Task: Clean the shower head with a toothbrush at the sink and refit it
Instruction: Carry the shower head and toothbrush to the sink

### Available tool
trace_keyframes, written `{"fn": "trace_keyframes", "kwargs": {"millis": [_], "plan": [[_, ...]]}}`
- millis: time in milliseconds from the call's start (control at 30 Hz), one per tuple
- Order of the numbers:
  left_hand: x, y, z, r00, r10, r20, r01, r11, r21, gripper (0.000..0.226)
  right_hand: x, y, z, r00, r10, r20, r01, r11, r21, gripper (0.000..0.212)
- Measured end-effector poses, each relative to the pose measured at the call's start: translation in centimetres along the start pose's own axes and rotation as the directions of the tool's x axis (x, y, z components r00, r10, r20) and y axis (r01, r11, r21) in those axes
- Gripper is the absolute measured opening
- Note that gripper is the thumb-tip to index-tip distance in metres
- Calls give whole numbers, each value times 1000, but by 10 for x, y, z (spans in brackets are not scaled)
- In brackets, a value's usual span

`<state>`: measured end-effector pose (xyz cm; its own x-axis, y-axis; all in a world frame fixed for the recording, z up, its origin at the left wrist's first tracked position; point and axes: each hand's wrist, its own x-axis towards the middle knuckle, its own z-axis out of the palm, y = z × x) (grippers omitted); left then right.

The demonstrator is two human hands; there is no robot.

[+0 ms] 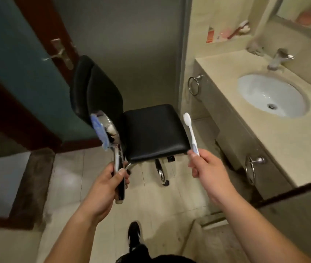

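Note:
My left hand (106, 184) grips the chrome handle of the shower head (106, 132), which stands upright with its blue-rimmed face turned left. My right hand (206, 168) holds a white toothbrush (190, 132) by its lower handle, bristles up. Both are held out in front of me above the floor, about an arm's width apart. The white oval sink (261, 92) with its chrome tap (277, 58) is set in a beige counter at the right, beyond my right hand.
A black office chair (151, 131) stands directly ahead between my hands. A dark door with a lever handle (60, 52) is open at the left. Towel rings (193, 85) hang on the counter front. A brown mat (35, 186) lies left; my shoe (134, 234) is on the tiled floor.

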<state>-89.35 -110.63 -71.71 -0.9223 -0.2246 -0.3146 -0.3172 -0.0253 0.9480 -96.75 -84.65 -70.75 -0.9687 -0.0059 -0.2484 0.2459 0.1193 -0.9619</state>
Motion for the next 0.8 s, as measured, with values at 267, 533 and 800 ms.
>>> {"fn": "trace_keyframes", "kwargs": {"millis": [267, 533, 800], "plan": [[166, 121, 12, 896, 77, 438, -84, 996, -3, 22, -9, 14, 27, 921, 176, -346, -171, 984, 45, 17], [279, 154, 101, 741, 79, 667, -126, 992, 22, 22, 43, 10, 8, 785, 206, -585, -162, 979, 127, 19], [346, 168, 170, 685, -54, 727, -50, 991, 120, 24, 119, -26, -42, 699, 206, -684, -78, 974, 213, 20]]}}
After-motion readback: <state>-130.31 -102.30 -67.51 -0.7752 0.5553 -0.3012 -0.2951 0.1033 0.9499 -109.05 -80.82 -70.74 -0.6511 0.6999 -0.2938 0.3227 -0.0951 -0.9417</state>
